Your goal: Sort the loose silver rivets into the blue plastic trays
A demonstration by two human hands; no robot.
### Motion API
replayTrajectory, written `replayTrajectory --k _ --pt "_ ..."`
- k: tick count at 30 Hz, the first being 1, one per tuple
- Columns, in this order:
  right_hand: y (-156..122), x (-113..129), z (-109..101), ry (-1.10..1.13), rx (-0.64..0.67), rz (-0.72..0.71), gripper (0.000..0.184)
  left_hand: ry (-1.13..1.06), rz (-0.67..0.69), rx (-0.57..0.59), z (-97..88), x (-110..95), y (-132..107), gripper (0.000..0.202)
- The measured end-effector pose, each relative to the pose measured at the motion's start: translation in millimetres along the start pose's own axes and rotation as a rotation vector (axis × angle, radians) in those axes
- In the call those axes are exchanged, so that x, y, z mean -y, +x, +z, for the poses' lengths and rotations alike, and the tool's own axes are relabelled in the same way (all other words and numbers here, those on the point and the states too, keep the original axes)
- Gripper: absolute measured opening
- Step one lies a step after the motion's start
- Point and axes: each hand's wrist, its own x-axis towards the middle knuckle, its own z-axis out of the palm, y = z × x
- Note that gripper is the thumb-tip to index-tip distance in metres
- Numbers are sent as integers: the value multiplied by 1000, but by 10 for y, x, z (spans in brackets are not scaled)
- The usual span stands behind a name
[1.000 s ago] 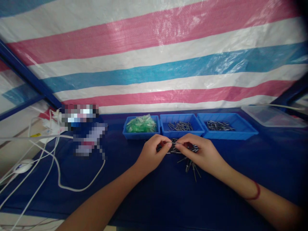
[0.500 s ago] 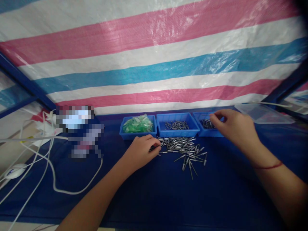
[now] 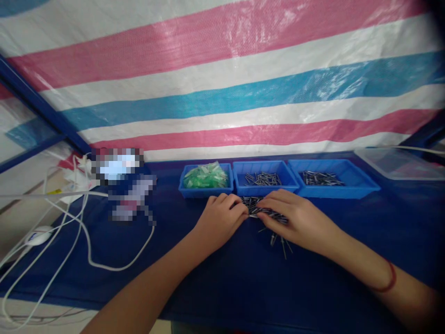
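Observation:
A heap of silver blind rivets (image 3: 251,204) lies on the dark blue table, partly covered by both hands. My left hand (image 3: 220,220) rests at the heap's left edge, its fingers curled and thumb pressed in around rivets there; how many is hidden. Over the heap's right side reaches my right hand (image 3: 295,220), thumb and fingers apart, fingertips among the rivets. Just behind the heap, the middle blue bin (image 3: 239,189) holds some rivets (image 3: 263,179). More rivets (image 3: 321,178) lie in the right blue bin (image 3: 358,183).
The left blue bin (image 3: 206,191) is full of small green-and-clear plastic packets (image 3: 205,176). White cables (image 3: 88,232) and a blurred-out device (image 3: 118,166) occupy the table's left side. A clear plastic lid (image 3: 399,164) lies at the back right. A striped sheet (image 3: 222,106) hangs behind.
My right hand has come from above the right bin down and left onto the rivet heap. My left hand stays at the heap's left edge. The view has shifted slightly.

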Motion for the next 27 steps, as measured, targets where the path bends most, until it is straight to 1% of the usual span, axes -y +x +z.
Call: replayTrajectory --k 2,5,8,11,13,16,19,22,27 --pt "-3 63 80 67 44 -4 18 -44 9 -23 -8 -21 1 22" --pt "4 102 142 191 42 65 19 -157 6 -60 -28 -29 1 22" --pt "23 109 156 321 40 132 17 -319 -25 -125 -31 -33 2 18" --pt "34 115 162 399 29 180 20 -551 -127 -222 -1 -61 6 10" --pt "31 120 170 446 10 219 19 -720 -221 -282 26 -89 7 13" --pt "21 124 183 507 -19 272 17 -872 -326 -308 52 -126 6 13" --pt "18 121 190 534 -32 286 18 -921 -364 -288 57 -144 3 13" --pt "22 118 185 562 -31 254 18 -943 -364 -279 59 -144 1 15" --pt "17 106 167 507 -104 258 17 -920 -333 -314 76 -118 6 14"
